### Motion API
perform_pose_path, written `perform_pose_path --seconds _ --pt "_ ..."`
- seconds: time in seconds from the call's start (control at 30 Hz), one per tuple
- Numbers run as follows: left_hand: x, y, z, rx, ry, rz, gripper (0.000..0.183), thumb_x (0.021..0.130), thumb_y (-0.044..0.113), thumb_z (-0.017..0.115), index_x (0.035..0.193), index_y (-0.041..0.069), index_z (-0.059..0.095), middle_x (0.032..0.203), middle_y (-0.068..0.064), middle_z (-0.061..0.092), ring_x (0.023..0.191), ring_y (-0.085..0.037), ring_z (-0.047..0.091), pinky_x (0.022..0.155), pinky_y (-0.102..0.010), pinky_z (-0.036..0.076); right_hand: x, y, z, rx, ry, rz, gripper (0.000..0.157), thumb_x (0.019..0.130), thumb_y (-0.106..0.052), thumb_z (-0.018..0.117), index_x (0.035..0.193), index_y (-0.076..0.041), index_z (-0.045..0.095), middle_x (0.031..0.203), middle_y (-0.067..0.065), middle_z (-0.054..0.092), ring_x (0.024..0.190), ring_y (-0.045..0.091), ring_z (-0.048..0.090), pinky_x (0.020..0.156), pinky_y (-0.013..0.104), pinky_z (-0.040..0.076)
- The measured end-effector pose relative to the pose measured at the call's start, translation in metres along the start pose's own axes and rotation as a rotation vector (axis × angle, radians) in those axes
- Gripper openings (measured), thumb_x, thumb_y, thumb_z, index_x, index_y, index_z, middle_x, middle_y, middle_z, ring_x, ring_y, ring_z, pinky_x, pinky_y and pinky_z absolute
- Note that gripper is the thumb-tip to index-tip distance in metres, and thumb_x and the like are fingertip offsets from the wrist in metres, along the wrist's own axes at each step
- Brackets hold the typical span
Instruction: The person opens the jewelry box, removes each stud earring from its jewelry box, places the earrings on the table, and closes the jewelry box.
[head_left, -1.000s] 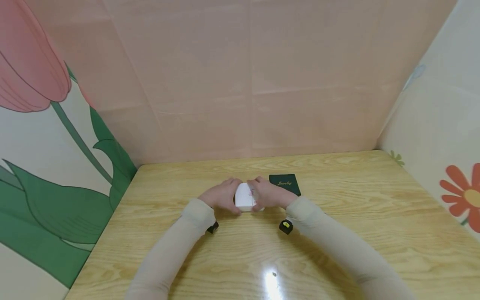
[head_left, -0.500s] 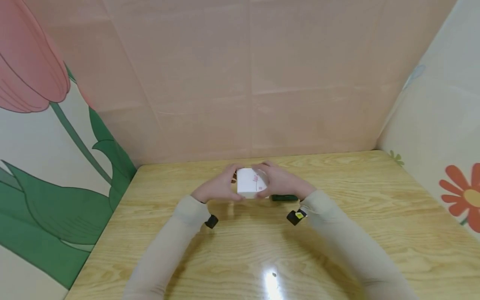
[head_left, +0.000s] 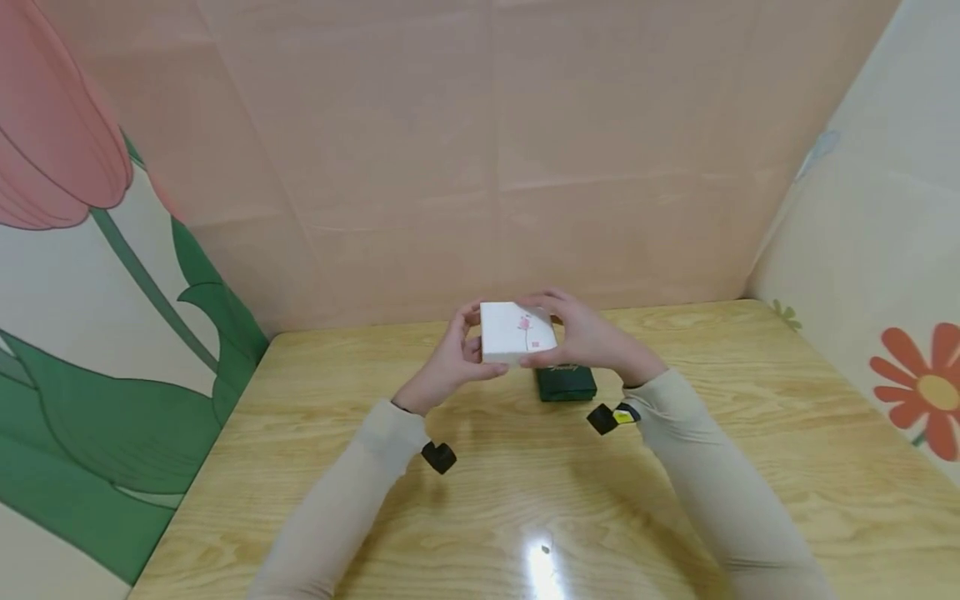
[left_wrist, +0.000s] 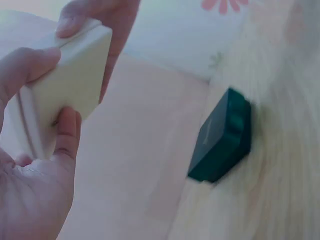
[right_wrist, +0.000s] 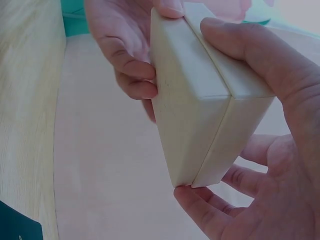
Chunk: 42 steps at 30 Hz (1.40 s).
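Note:
A small white box (head_left: 510, 327) with a pink flower printed on its top is held up above the table between both hands. My left hand (head_left: 453, 354) grips its left side, thumb on the near edge and fingertips against the underside. On the other side my right hand (head_left: 588, 333) holds it with the thumb along the near edge and fingers at the far edge. In the right wrist view a seam runs round the white box (right_wrist: 200, 100) between lid and base. Behind and below sits a dark green jewelry box (head_left: 566, 383), closed, with gold lettering on top.
The wood-grain table (head_left: 337, 517) runs back to a pink cloth backdrop (head_left: 390, 167). Flower-patterned panels stand on both sides. A black wrist camera (head_left: 438, 457) hangs under the left cuff, another black camera (head_left: 602, 419) under the right.
Both hands have lifted the white box off the table, carrying it up and slightly right. Its front has tilted into view. The green box has stayed on the table.

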<state>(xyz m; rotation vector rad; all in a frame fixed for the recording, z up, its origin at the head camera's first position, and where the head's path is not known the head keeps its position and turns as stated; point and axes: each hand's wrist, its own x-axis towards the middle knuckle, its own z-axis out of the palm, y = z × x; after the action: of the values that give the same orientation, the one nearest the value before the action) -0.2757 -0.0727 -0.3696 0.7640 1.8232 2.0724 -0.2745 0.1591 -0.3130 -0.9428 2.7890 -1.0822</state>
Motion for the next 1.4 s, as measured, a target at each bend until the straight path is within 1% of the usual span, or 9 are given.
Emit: perform_pose_path --seconds 0.1,0.23,0.43,0.5,0.63,0.73,0.93,1.2,1.4 --pt "0.0 -0.004 0.006 -0.056 0.029 -0.039 0.092 0.081 -0.018 0.064 0.15 0.02 0.014 0.151 -0.006 0.026 0.127 -0.029 0.045 0.087 -0.028 0.052 -0.002 -0.001 0.0 -0.007 0.003 -0.01 0.087 0.071 -0.034 0.087 0.143 -0.009 0.045 0.139 0.009 0.043 0.12 0.028 0.046 0.096 0.051 0.042" --pt "0.0 -0.01 0.01 -0.074 0.051 -0.075 0.089 0.083 -0.017 0.063 0.15 0.015 0.014 0.152 -0.008 0.029 0.13 -0.031 0.044 0.092 -0.03 0.05 -0.004 0.0 0.001 0.0 -0.004 -0.016 0.086 0.071 -0.036 0.086 0.143 -0.011 0.046 0.141 0.008 0.042 0.121 0.028 0.045 0.096 0.053 0.043" --pt "-0.001 -0.017 0.012 -0.109 0.049 -0.082 0.084 0.082 -0.018 0.062 0.147 0.014 0.019 0.149 -0.01 0.033 0.129 -0.028 0.044 0.096 -0.032 0.048 -0.007 0.002 0.004 -0.001 -0.032 -0.008 0.087 0.072 -0.039 0.085 0.145 -0.017 0.044 0.145 0.009 0.038 0.118 0.029 0.046 0.09 0.049 0.045" --pt "-0.002 -0.018 0.012 -0.117 0.041 -0.076 0.083 0.082 -0.019 0.061 0.146 0.014 0.019 0.149 -0.011 0.033 0.13 -0.028 0.043 0.096 -0.031 0.049 -0.007 0.003 0.005 -0.01 -0.046 -0.007 0.089 0.071 -0.041 0.085 0.146 -0.017 0.042 0.146 0.009 0.037 0.119 0.029 0.045 0.091 0.049 0.045" --pt "-0.002 -0.019 0.012 -0.12 0.025 -0.067 0.083 0.082 -0.021 0.06 0.146 0.012 0.018 0.149 -0.012 0.032 0.129 -0.027 0.043 0.094 -0.029 0.049 -0.006 0.005 0.006 -0.007 -0.067 -0.016 0.095 0.07 -0.042 0.085 0.148 -0.014 0.038 0.149 0.01 0.034 0.128 0.033 0.039 0.098 0.057 0.039" --pt "-0.002 -0.018 0.012 -0.118 0.021 -0.068 0.084 0.082 -0.021 0.06 0.146 0.012 0.017 0.149 -0.013 0.031 0.128 -0.027 0.043 0.093 -0.028 0.049 -0.006 0.006 0.007 0.019 -0.069 -0.019 0.096 0.07 -0.041 0.086 0.148 -0.015 0.038 0.151 0.009 0.032 0.132 0.033 0.036 0.102 0.06 0.035" --pt "-0.002 -0.017 0.012 -0.112 0.016 -0.085 0.085 0.081 -0.022 0.059 0.147 0.011 0.017 0.148 -0.013 0.031 0.126 -0.026 0.044 0.091 -0.027 0.05 -0.005 0.008 0.01 0.044 -0.052 -0.02 0.092 0.069 -0.039 0.087 0.147 -0.022 0.04 0.152 0.007 0.032 0.135 0.032 0.034 0.104 0.061 0.033" --pt "-0.002 -0.019 0.011 -0.09 0.011 -0.101 0.085 0.082 -0.02 0.061 0.147 0.011 0.017 0.147 -0.013 0.032 0.125 -0.026 0.046 0.09 -0.028 0.05 -0.004 0.012 0.013 0.043 -0.026 -0.057 0.089 0.07 -0.035 0.087 0.146 -0.021 0.043 0.151 0.01 0.035 0.135 0.032 0.035 0.104 0.061 0.032" --pt "-0.002 -0.02 0.009 -0.063 -0.01 -0.098 0.084 0.082 -0.019 0.061 0.147 0.013 0.019 0.146 -0.013 0.034 0.123 -0.025 0.047 0.089 -0.027 0.05 -0.004 0.014 0.014 0.035 -0.023 -0.062 0.088 0.07 -0.037 0.087 0.145 -0.022 0.044 0.15 0.008 0.036 0.134 0.031 0.036 0.104 0.061 0.033"
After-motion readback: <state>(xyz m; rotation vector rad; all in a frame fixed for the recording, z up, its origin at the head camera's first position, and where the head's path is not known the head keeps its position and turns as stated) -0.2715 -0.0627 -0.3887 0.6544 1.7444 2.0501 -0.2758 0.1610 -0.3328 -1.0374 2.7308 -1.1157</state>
